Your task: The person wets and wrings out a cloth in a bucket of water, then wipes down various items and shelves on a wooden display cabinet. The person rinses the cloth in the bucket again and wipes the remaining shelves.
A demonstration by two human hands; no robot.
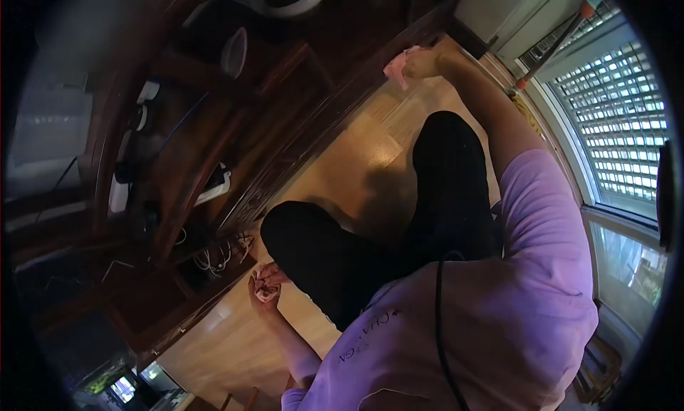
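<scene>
Low at the left, my left hand [268,288] has its fingers curled round a crumpled pinkish cloth [266,292], beside my knee and near the base of the dark wooden furniture [285,144]. My right arm reaches out toward the top. There my right hand [423,63] grips a pink cloth [396,68], which lies against the far lower part of the furniture, just above the floor. Part of this cloth hangs free below the fingers.
Both my bent knees in black trousers stand over the wooden floor [356,169]. White cables [206,263] and a white object [216,186] sit in the furniture's open shelves. A slatted window [609,112] and a pole [556,48] are on the right. A black cord [439,318] crosses my shirt.
</scene>
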